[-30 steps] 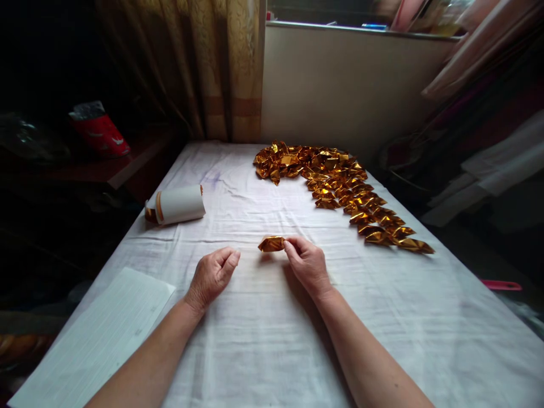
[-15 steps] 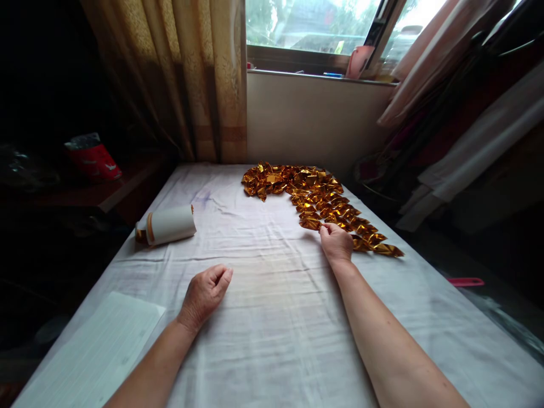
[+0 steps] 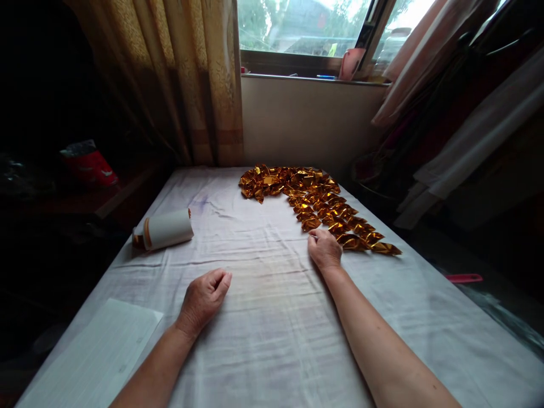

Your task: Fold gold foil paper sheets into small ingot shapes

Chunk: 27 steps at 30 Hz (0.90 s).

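Note:
My right hand (image 3: 325,249) lies on the white cloth (image 3: 263,317) with its fingers curled in and nothing visible in them. It touches the near end of a long curved row of folded gold foil pieces (image 3: 317,204), which runs from the far middle of the table toward the right edge. My left hand (image 3: 204,299) rests knuckles-up on the cloth nearer to me, loosely curled and holding nothing.
A roll of white paper (image 3: 168,229) lies at the table's left edge. A lined white sheet (image 3: 97,357) sits at the near left corner. A curtain (image 3: 182,79) and a window sill with a pink cup (image 3: 352,62) stand beyond the table. A red bag (image 3: 89,167) is on the dark left shelf.
My right hand carried a gold foil piece from the table's middle to the row, left it there and drew back slightly. The left hand stayed in place.

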Motion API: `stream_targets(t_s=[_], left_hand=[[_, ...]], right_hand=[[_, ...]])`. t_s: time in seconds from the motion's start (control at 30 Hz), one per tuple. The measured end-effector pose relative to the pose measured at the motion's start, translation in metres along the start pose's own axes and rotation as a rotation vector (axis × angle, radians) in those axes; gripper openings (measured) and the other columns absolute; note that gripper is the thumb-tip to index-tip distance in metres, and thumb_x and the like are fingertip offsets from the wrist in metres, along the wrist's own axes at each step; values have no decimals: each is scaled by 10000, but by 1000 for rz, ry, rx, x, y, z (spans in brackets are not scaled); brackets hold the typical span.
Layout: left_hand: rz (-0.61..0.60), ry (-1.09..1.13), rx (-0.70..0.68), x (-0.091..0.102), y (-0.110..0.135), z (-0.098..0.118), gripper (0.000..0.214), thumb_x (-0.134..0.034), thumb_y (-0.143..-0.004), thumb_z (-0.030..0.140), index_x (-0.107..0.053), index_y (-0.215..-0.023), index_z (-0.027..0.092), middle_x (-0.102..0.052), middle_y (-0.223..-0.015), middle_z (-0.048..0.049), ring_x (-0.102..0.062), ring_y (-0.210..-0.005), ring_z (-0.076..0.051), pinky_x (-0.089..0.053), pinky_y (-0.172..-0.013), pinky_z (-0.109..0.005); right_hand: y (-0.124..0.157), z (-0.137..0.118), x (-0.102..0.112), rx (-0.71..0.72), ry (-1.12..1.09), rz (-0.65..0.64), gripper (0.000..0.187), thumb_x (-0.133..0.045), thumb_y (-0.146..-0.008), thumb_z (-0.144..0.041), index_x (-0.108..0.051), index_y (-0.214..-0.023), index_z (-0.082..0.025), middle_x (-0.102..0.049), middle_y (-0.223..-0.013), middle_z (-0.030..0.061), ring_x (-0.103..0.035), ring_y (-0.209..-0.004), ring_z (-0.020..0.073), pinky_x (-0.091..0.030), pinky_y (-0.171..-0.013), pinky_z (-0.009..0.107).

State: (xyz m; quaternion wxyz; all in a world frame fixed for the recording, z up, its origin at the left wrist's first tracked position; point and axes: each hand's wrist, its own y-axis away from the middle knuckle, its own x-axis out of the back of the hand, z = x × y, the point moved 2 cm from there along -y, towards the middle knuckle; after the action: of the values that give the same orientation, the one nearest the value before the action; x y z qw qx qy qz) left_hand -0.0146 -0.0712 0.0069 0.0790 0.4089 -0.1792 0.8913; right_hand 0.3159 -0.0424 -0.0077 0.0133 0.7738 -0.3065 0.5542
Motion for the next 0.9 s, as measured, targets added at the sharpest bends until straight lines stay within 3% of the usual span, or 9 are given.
stream_targets(t_s=[0.27, 0.53, 0.77, 0.9], left_hand=[[15, 37, -1, -2, 2, -2, 397, -391, -891, 438, -339, -573, 206, -330, -563, 47, -358, -527, -101, -299, -538, -227], [60, 56, 5, 0, 1, -2, 394, -387, -897, 434, -361, -578, 204, -339, -564, 50, -371, -532, -97, -315, -554, -220], [217, 26, 119, 8, -5, -19, 392, -398, -892, 484, -511, -643, 204, -463, -545, 45, -456, -538, -106, -360, -555, -206], [387, -28, 212, 34, -10, -43, 313, -444, -878, 465, -609, -807, 209, -617, -675, 3, -553, -624, -142, -426, -607, -227]], right_hand=[[-17, -6, -11, 26, 44, -28, 320, -531, -867, -211, -720, -1125, -193, -661, -1113, 133, -578, -980, 263, -441, -825, 351], [-9, -5, -10, 17, -24, -20, 267, -509, -866, -206, -731, -1014, -189, -681, -1066, 95, -590, -969, 234, -444, -837, 326], [15, -24, -15, 122, -112, -64, 242, -508, -861, -231, -725, -964, -198, -699, -1025, 63, -608, -943, 208, -449, -830, 301], [27, -52, -20, 243, -136, -114, 231, -515, -879, -265, -727, -952, -209, -701, -983, 64, -605, -933, 203, -439, -833, 293]])
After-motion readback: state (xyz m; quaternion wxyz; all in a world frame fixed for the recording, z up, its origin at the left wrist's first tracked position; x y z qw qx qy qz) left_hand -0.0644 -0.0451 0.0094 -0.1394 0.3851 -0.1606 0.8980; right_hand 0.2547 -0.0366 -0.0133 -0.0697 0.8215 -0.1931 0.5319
